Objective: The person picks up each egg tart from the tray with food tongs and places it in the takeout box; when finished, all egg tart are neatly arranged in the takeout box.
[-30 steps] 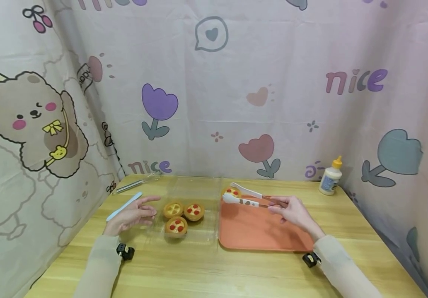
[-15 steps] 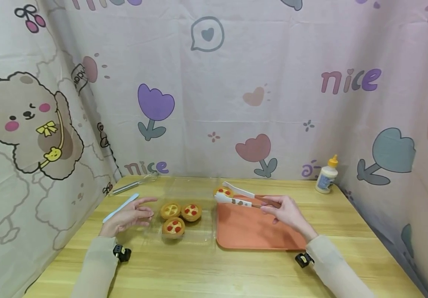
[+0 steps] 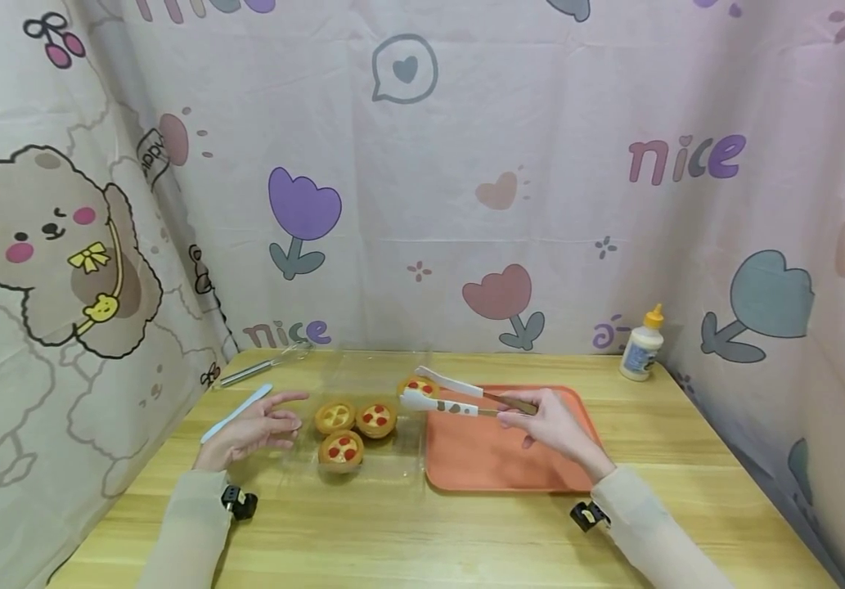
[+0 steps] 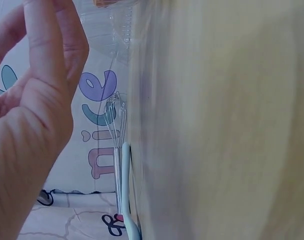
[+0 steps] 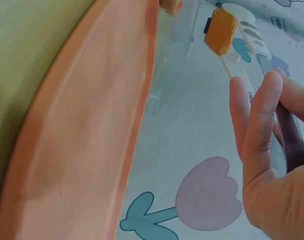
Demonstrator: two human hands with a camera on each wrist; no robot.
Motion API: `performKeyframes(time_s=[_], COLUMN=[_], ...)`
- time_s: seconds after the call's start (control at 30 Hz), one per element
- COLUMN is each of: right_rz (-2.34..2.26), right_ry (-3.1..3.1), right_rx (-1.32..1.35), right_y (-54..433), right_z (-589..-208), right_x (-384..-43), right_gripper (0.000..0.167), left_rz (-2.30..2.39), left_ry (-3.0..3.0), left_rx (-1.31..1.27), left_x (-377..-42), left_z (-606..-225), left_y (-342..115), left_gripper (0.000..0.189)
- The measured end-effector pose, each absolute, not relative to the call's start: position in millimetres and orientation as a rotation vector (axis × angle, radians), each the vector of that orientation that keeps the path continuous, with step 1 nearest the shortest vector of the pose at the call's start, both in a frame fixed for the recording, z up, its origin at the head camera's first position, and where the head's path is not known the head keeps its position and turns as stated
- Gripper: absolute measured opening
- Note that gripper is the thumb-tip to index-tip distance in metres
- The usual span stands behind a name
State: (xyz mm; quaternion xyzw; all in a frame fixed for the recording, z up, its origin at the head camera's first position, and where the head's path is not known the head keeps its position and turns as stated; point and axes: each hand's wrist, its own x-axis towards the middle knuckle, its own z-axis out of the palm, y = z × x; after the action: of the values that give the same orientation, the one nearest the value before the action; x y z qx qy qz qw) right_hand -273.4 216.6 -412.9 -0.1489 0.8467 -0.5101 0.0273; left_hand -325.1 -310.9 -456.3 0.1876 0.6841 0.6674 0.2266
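Note:
My right hand (image 3: 550, 424) grips a pair of tongs (image 3: 459, 408) with white tips and brown handles. Between the tips is a small tart (image 3: 422, 384) with red dots on top, held above the container's right side; its orange-brown side shows in the right wrist view (image 5: 221, 32). Inside the clear plastic container (image 3: 409, 465) sit three more tarts, two red-dotted (image 3: 376, 419) (image 3: 341, 450) and one with a plain yellow lattice top (image 3: 334, 417). My left hand (image 3: 253, 431) holds nothing, its fingers loosely bent beside the container's left edge.
An orange tray (image 3: 496, 458) lies right of the container, under my right hand. A light blue spatula-like stick (image 3: 238, 413) and a whisk (image 3: 260, 368) lie at the left. At the back right stands a white bottle with a yellow cap (image 3: 641, 353). A printed curtain hangs behind.
My right hand has moved left with the tongs and the tart, from over the tray's back left corner to over the container. The left hand keeps its pose; the view has shifted slightly.

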Motion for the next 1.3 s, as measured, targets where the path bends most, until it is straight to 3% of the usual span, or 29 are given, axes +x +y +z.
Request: performKeyframes(time_s=[1.3], right_rz=[-1.327], right_ry=[2.506], right_rx=[-0.689], right_y=[186], right_z=[-402], right_x=[-270], right_gripper=[0.041], left_rz=[1.866], left_ry=[1.854], left_rx=[0.517], left_x=[-325], left_z=[-458], left_y=[-311], left_gripper=[0.068])
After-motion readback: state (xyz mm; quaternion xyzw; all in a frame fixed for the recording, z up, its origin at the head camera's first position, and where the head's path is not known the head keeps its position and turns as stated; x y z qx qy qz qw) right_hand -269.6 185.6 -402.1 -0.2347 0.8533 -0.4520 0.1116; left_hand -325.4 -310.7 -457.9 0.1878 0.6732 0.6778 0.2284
